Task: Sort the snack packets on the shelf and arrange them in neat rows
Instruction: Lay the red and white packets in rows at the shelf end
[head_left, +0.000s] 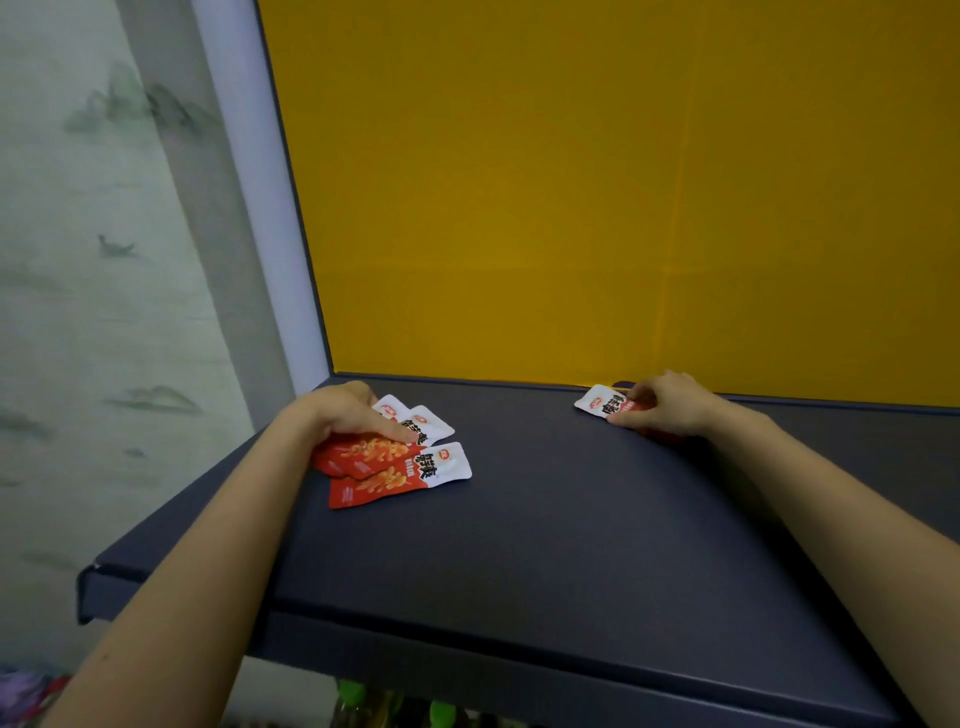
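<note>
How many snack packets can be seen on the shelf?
4. Three fan out at left by the left hand: far packet, middle packet, near packet. The right packet lies at the back, gripped by the right hand. More may hide beneath the hands.

Left hand (343, 411) pressing three fanned red packets (387, 480), right hand (671, 406) gripping lone packet (602, 402), dark shelf (571, 545)

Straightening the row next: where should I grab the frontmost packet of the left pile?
Probably pinch the frontmost packet by its white end, coming from the right: it lies flat, that end juts clear, while the left forearm crowds its red end.
</note>
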